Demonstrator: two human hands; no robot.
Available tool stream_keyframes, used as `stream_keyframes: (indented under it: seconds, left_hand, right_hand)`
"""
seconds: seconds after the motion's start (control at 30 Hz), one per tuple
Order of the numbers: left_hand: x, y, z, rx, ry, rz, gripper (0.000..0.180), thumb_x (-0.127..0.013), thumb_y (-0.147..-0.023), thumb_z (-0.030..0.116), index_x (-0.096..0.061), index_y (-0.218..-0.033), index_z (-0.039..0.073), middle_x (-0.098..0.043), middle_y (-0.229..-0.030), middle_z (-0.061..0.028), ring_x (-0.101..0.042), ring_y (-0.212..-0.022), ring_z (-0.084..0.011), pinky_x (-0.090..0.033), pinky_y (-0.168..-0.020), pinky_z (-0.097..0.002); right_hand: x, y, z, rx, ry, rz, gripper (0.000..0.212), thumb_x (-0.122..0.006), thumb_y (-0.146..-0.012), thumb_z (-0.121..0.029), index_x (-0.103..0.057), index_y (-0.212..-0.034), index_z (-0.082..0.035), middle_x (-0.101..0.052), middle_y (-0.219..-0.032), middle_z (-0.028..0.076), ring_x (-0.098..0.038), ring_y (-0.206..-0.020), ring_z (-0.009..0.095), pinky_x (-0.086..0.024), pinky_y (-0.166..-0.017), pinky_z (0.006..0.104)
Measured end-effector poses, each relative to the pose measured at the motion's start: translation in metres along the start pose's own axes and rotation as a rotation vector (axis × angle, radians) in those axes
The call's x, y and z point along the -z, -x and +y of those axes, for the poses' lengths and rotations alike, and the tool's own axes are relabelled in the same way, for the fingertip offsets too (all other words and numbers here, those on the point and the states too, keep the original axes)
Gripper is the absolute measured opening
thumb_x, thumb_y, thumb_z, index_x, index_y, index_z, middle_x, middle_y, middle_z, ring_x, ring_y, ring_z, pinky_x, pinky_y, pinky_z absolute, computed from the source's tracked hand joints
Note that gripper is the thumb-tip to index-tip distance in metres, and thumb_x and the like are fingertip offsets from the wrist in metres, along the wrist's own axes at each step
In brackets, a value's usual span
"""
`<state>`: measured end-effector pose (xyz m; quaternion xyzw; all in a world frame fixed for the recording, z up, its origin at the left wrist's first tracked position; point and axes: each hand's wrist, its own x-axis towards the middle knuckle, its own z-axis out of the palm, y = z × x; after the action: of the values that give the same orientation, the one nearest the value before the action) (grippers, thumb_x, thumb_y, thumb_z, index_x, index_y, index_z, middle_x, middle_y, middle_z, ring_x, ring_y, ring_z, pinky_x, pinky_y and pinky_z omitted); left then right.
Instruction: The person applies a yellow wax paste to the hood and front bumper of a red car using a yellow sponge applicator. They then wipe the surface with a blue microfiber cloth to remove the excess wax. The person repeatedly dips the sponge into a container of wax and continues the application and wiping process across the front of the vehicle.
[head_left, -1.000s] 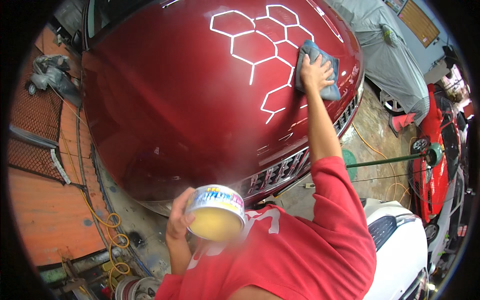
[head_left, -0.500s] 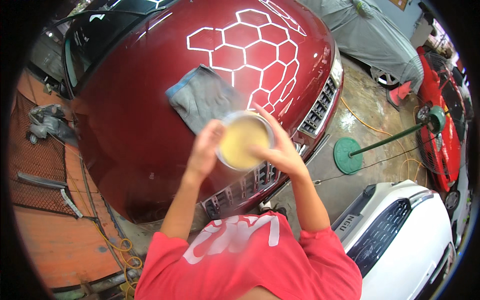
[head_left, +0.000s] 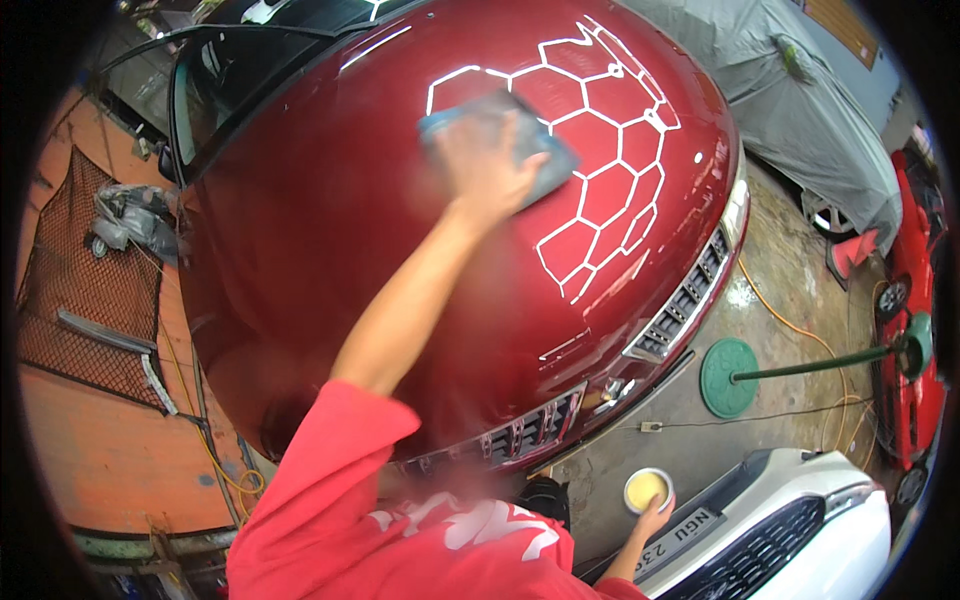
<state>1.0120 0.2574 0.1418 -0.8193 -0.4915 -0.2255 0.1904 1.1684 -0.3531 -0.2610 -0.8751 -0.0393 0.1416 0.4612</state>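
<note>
My left hand (head_left: 485, 165) lies on a folded grey cloth (head_left: 555, 180) with a blue edge, on the dark red car hood (head_left: 370, 230). Its fingers look spread and the thumb stands apart, though motion blurs them. Low on the right, my right hand (head_left: 655, 515) grips a small round tin (head_left: 630, 492) by its side. Pale yellow paste (head_left: 643, 488) shows inside the tin, with my thumb over the rim. Most of the right hand's fingers are hidden behind the tin.
A white car (head_left: 830, 550) stands close on my right. Beyond the hood are a green round stand base (head_left: 728, 378) with a pole, a yellow hose (head_left: 790, 325), a covered car (head_left: 800, 110) and a red car (head_left: 910, 400). Black netting (head_left: 90, 300) lies at left.
My left hand has left the tin and gone forward onto the cloth, which has shifted farther up the hood. My right hand has carried the tin down to the right. The view has shifted.
</note>
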Motion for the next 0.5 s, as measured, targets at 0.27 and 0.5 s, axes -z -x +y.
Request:
stream_keyframes:
  seconds: [0.27, 0.5]
  left_hand:
    - [-0.058, -0.080, 0.066, -0.046, 0.228, -0.191, 0.088, -0.040, -0.082, 0.083, -0.039, -0.151, 0.028, -0.017, -0.161, -0.0244, -0.010, -0.150, -0.0430, -0.004, -0.120, -0.0571]
    - [-0.042, -0.117, -0.261, 0.516, -0.098, -0.166, 0.089, -0.030, -0.085, 0.085, -0.036, -0.153, 0.029, -0.022, -0.161, -0.0198, -0.017, -0.149, -0.0395, -0.013, -0.120, -0.0535]
  right_hand:
    - [-0.026, 0.049, -0.041, 0.017, 0.163, -0.373, 0.049, -0.067, -0.088, -0.011, -0.056, -0.135, -0.002, -0.062, -0.130, 0.020, -0.059, -0.119, 0.032, -0.043, -0.104, 0.0388]
    - [-0.012, 0.040, -0.003, -0.220, 0.020, -0.527, 0.043, -0.066, -0.086, -0.007, -0.059, -0.128, 0.001, -0.068, -0.116, 0.016, -0.064, -0.109, 0.025, -0.047, -0.097, 0.0361]
